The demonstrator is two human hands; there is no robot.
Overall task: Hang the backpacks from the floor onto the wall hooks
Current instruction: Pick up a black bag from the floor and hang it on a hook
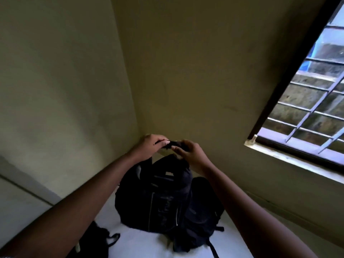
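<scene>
Left hand [149,146], right hand [191,155] on handle [176,143]; backpack [158,202] upright, top up

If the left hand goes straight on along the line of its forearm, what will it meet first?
Most likely the wall just beyond the backpack handle that the left hand grips; nothing else shows between, though the gap is hard to judge.

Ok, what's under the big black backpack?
The left hand and right hand grip the black backpack by its top loop. Pale floor shows around it. The bag hides the spot right underneath, so whether it touches the floor is unclear.
</scene>
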